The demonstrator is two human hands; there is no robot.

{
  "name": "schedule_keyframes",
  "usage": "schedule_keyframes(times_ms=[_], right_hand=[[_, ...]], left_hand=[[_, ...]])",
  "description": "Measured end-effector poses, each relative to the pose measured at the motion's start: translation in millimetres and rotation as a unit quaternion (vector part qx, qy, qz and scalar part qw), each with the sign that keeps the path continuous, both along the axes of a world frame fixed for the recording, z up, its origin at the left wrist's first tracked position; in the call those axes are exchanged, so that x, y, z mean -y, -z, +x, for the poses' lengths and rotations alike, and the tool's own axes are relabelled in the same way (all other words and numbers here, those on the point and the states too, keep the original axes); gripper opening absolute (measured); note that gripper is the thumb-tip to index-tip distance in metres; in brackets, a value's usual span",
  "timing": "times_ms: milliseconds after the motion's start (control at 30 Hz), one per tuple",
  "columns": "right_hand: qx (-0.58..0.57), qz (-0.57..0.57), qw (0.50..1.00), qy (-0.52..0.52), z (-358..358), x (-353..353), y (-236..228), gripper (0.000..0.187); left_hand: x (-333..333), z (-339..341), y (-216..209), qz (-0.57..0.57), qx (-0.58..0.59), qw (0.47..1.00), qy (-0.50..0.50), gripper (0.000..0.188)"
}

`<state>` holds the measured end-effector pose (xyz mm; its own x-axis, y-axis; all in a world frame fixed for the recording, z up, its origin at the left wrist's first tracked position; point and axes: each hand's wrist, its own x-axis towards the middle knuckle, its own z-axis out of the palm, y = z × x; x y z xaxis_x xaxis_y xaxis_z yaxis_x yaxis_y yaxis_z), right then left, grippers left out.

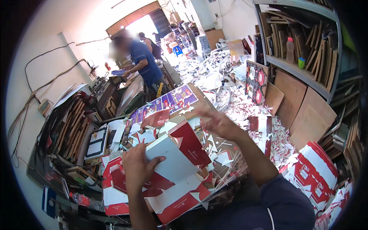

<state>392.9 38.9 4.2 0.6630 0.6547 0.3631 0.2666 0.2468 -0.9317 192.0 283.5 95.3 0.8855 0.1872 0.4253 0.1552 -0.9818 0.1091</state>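
Note:
My left hand [140, 165] grips a thick stack of die-cut card sheets [172, 159], its thumb flat on the white top face. The stack is tilted above the worktable, and a red printed flap [189, 143] sticks out from its right side. Off to the right of the stack, my right hand [222, 124] is raised in the air, slightly blurred, with fingers stretched out and nothing seen in them. Beneath the stack lie more red and white card sheets [176, 205]. Red and white offcuts [224, 157] are scattered beside it.
Purple printed sheets [165, 101] lie at the table's far end. Paper scraps [226, 84] cover the floor. Wooden boards [71, 128] stand at left, a metal shelf [299, 71] at right. A plastic bottle [82, 199] lies lower left. A person in blue [140, 57] works beyond.

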Motion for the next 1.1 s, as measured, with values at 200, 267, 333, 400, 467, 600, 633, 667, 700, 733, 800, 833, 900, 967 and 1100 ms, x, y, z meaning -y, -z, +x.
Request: schedule_keyframes(times_ms=[200, 267, 333, 400, 467, 600, 633, 667, 700, 733, 800, 833, 900, 967, 1100], right_hand=[[-0.074, 0.05, 0.98, -0.18, 1.4, -26.1, 33.8, 0.039], [-0.104, 0.099, 0.967, -0.208, 10.5, -30.0, 49.0, 0.034], [-0.146, 0.147, 0.952, -0.227, 10.4, -34.4, 53.8, 0.029], [-0.157, 0.16, 0.939, -0.261, 14.9, -35.4, 58.6, 0.028], [-0.162, 0.185, 0.925, -0.291, 19.5, -41.3, 66.2, 0.028], [-0.151, 0.167, 0.945, -0.237, 11.1, -37.2, 64.5, 0.027], [-0.126, 0.148, 0.962, -0.19, 6.4, -33.2, 61.7, 0.026], [-0.101, 0.128, 0.976, -0.143, 1.7, -30.2, 59.3, 0.025], [-0.076, 0.143, 0.979, -0.126, -3.3, -27.4, 58.1, 0.024], [-0.052, 0.158, 0.98, -0.109, -8.6, -25.3, 57.5, 0.024], [-0.022, 0.171, 0.981, -0.085, -14.4, -21.2, 54.1, 0.023], [-0.015, 0.17, 0.982, -0.08, -15.4, -19.2, 51.4, 0.022], [-0.002, 0.162, 0.983, -0.082, -11.3, -16.6, 49.0, 0.02], [0.012, 0.149, 0.984, -0.097, -4.0, -14.0, 47.9, 0.018], [0.042, 0.15, 0.985, -0.067, -7.5, -14.0, 45.9, 0.015]], left_hand=[[6.4, 1.0, 0.2, 0.021, 0.008, 1.0, 0.002, 0.056], [8.9, 3.2, -0.4, 0.032, 0.017, 0.999, 0.015, 0.056], [6.5, 3.2, 3.0, 0.048, 0.043, 0.997, 0.041, 0.057], [5.3, 2.9, 3.2, 0.029, 0.019, 0.999, 0.021, 0.057], [6.8, 3.3, 2.3, 0.008, 0.001, 1.0, 0.009, 0.058], [9.1, 2.1, 1.7, -0.022, 0.0, 1.0, 0.003, 0.058], [10.1, 1.4, 1.9, -0.024, 0.004, 1.0, 0.002, 0.058], [12.0, 0.9, 1.4, -0.014, 0.003, 1.0, -0.008, 0.057], [14.8, 1.6, 0.8, -0.003, 0.001, 1.0, -0.015, 0.057], [16.3, 2.2, 0.5, 0.008, 0.0, 1.0, -0.023, 0.057], [14.9, 2.3, 2.6, -0.002, 0.004, 1.0, -0.015, 0.057], [13.4, 1.9, 4.2, -0.008, 0.005, 1.0, -0.012, 0.056], [8.4, 1.1, 7.0, -0.003, 0.002, 1.0, -0.01, 0.057], [8.3, 1.2, 7.4, -0.006, 0.003, 1.0, -0.005, 0.057], [9.5, -0.5, 6.4, -0.028, -0.002, 1.0, -0.003, 0.054]])
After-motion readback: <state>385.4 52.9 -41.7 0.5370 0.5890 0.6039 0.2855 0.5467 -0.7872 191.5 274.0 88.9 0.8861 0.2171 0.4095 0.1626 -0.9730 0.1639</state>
